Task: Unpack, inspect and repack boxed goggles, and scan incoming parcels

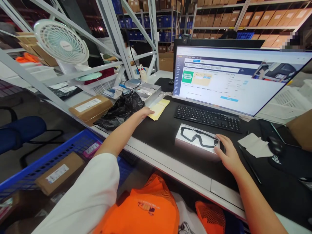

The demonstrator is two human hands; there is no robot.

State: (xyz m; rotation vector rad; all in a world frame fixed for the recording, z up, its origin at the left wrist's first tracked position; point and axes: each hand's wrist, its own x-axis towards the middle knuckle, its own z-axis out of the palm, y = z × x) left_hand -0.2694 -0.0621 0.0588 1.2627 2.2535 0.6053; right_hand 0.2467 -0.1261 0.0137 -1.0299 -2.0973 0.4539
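A white box (198,138) printed with a black glasses frame lies on the black desk mat, in front of the keyboard. My right hand (229,154) is closed around its right end, thumb on the near side and fingers on the far side. Farther left, my left hand (145,112) reaches across the desk and pinches the near-left corner of some flat yellow paper (159,109). Its fingertips are small and partly hidden. Just left of that hand lies a crumpled black plastic bag (124,109).
A monitor (219,81) stands behind the keyboard (207,117). At right are a white paper scrap (255,145) and a mouse (275,145). A cardboard box (91,109), grey tray (149,91) and fan (62,45) stand left. Below, a blue crate (73,146) holds parcels.
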